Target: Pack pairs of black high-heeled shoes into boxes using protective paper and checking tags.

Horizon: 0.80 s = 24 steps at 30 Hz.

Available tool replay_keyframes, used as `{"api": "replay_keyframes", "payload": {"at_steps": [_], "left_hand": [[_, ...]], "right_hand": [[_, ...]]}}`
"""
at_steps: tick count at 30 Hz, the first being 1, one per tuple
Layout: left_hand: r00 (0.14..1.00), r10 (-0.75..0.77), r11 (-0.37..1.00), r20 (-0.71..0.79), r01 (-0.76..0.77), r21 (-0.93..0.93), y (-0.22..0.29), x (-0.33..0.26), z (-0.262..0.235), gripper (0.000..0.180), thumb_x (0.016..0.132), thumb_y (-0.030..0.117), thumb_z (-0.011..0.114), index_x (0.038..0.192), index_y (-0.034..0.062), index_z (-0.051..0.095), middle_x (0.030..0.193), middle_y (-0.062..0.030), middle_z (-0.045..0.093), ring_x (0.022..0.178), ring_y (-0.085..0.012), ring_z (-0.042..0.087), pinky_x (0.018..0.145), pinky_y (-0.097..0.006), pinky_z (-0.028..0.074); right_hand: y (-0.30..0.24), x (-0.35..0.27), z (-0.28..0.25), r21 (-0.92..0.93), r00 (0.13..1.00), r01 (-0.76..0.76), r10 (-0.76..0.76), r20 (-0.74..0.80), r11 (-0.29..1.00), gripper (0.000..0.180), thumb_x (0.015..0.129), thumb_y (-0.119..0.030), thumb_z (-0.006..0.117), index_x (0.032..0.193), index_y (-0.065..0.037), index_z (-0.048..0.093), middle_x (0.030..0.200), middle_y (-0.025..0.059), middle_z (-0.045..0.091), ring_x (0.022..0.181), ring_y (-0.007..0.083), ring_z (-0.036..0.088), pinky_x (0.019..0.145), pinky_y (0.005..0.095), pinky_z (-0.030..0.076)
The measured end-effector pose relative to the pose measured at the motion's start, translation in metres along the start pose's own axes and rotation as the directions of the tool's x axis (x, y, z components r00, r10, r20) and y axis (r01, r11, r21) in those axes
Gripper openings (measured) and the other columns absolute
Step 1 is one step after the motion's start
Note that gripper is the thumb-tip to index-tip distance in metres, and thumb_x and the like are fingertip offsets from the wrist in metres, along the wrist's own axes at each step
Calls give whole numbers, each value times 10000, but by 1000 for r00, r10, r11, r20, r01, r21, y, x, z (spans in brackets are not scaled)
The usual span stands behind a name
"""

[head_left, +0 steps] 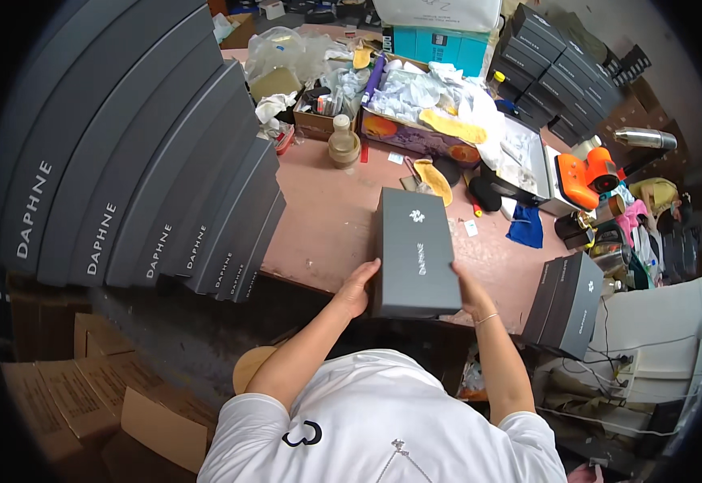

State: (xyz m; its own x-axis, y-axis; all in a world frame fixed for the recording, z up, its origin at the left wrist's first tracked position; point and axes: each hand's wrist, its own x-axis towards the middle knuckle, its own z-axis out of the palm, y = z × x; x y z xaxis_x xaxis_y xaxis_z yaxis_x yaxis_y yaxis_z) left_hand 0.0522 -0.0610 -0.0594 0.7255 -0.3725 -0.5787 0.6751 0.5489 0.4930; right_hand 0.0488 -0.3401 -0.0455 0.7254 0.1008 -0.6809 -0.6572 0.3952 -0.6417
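Fingers of left hand (356, 291) and right hand (470, 293) close in on a grey box (415, 258), one hand per side; several fingertips hidden behind it, can't tell their exact spread. Lid looks shut, pale emblem on top. Landmark: pink table (310, 201). Box is at table's near edge, around the middle; can't tell if resting or lifted. Tall box stack (150, 161), same dark grey, at table's left. Small box pile (564, 306) at table's near right corner. Capped bottle (343, 149) on table, left of its middle, further back. Yellow insole (433, 181) on table, beyond the held box. Blue cloth (525, 228) near table's right edge. Patterned carton (403, 138) with white paper stuff, table's far part. Turquoise box (439, 52) at table's far edge. Brown cartons (69, 394) lower than table, on its near left side.
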Motion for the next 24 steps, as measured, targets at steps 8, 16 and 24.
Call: {"api": "replay_keyframes", "payload": {"at_steps": [8,16,24], "left_hand": [[946,253,915,200,-301,267,104,-40,-62,888,830,673,503,1499,210,148,1537,-143,180,1423,-308,149,1105,-559,105],[718,541,-172,438,-415,893,107,-33,-88,570,825,219,695,1303,9,467,1198,-220,556,1162,-356,516,969,-388,415],[607,-321,369,727,-627,686,-45,-45,16,418,855,215,668,1204,15,556,1206,-185,560,1155,-290,523,980,-373,420]], "right_hand": [[32,-44,155,-386,953,299,-297,66,873,357,864,-236,667,1139,-31,569,934,77,653,866,157,617,747,274,485],[55,-26,38,-986,853,-142,-494,-168,90,248,789,-216,704,839,0,594,823,208,619,807,407,613,674,461,491],[3,-68,154,-750,762,579,-540,357,321,163,860,-161,632,853,-3,593,1184,194,545,1023,367,570,842,393,470]]}}
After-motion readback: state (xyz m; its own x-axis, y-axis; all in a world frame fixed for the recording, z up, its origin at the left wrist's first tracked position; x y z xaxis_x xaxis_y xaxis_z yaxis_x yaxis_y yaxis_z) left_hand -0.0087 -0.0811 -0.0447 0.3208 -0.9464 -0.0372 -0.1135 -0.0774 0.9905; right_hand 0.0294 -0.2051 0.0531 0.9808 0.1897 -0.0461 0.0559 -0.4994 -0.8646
